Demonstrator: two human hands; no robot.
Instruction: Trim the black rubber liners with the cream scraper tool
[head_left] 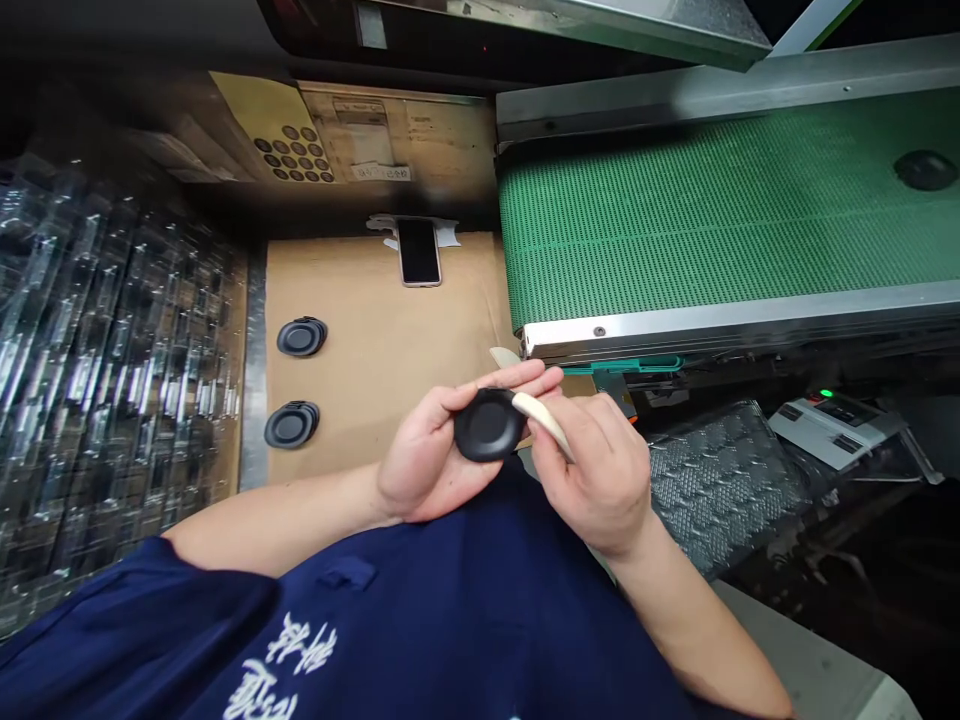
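My left hand (pixel 427 440) cradles a round black disc (pixel 487 425), a moulded part with a recessed centre, its fingers curling over the top edge. My right hand (pixel 592 470) pinches a cream-coloured spatula-like tool (pixel 541 420), whose tip rests against the disc's rim. A second pale tip (pixel 504 356) shows behind my left fingers; I cannot tell whether it belongs to the same tool. Two similar black round parts (pixel 301 337) (pixel 292 425) lie on a brown cardboard sheet (pixel 375 300) just left of my hands.
A black smartphone (pixel 418 251) lies at the cardboard's far edge. A green mesh conveyor belt (pixel 712 215) with a metal frame runs along the right. Stacked transparent plastic trays (pixel 112 350) fill the left. A grey textured tray (pixel 724 485) and a white device (pixel 832 425) with a green light sit right.
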